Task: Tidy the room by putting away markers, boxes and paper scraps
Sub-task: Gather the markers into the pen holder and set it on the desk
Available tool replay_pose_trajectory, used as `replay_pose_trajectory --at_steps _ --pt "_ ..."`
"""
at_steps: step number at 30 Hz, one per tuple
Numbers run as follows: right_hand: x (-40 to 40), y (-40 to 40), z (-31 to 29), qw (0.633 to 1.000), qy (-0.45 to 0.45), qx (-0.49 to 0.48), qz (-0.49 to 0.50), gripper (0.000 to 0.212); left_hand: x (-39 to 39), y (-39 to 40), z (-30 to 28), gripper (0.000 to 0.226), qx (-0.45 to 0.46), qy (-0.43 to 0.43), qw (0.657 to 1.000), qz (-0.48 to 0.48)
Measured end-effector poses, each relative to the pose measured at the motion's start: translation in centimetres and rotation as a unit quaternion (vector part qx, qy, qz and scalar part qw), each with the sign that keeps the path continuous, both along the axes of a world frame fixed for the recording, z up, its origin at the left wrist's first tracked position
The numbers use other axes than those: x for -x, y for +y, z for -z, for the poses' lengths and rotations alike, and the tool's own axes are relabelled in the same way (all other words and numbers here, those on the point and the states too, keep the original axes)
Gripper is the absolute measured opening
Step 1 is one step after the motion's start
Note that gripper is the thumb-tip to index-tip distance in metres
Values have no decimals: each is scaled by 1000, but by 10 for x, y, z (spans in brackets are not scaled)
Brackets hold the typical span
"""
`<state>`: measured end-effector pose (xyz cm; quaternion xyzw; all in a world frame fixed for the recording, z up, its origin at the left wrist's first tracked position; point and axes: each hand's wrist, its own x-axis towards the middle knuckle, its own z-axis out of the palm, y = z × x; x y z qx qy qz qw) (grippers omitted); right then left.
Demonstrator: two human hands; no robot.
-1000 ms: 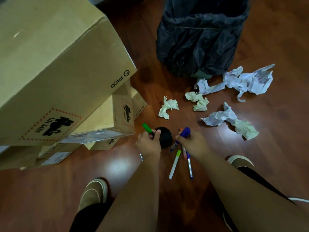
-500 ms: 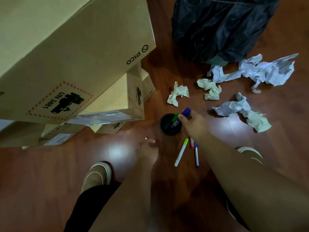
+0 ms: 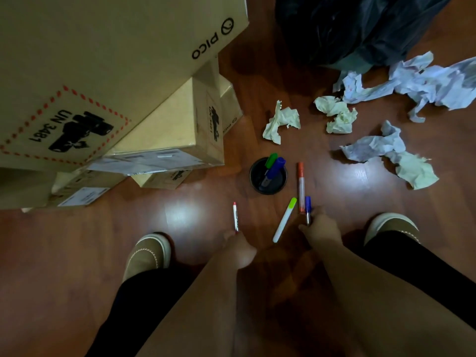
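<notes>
While both hands reach down at the dark wooden floor [image 3: 77,253], head view: right hand [image 3: 320,231] fingers pinched around the lower barrel of a thin blue-capped marker [image 3: 307,208], cap pointing away from the person. Just left of that grip lies a white marker with a yellow-green cap [image 3: 284,220], slanted, loose on the floor. Touching or right beside the blue one, an orange marker with a clear barrel [image 3: 300,185] lies straight, running ahead of the grip. Left hand [image 3: 238,249] fingertips closed on the near end of a thin red-tipped pen [image 3: 235,216], rest of the pen flat on the floor ahead of the fingers.

Round black pen cup [image 3: 268,176] stands ahead, between the two grips, nearer the right one. Inside: a green-capped marker [image 3: 271,161] and a thick blue marker [image 3: 275,168], both leaning.

Crumpled cream and white paper scraps [image 3: 282,122] scattered further ahead and right of the right hand. Black plastic bin bag [image 3: 360,27] beyond them; contents not visible. Stacked brown cardboard boxes [image 3: 103,60] ahead-left of the left hand, closed. Tan slip-on shoes [image 3: 146,253] either side of the arms.
</notes>
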<state>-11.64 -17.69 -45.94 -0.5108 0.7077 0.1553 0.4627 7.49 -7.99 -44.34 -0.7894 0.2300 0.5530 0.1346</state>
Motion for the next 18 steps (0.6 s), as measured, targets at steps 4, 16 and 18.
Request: replay_pose_trajectory --at_steps 4,16,18 --pt "8 3 6 999 42 -14 -15 33 -13 4 -15 62 -36 1 999 17" --pt "21 -10 -32 960 -79 129 237 18 26 -6 -26 49 95 -94 991 8" --pt "6 -16 -51 938 -157 160 263 16 25 -11 -40 26 175 -162 970 -48"
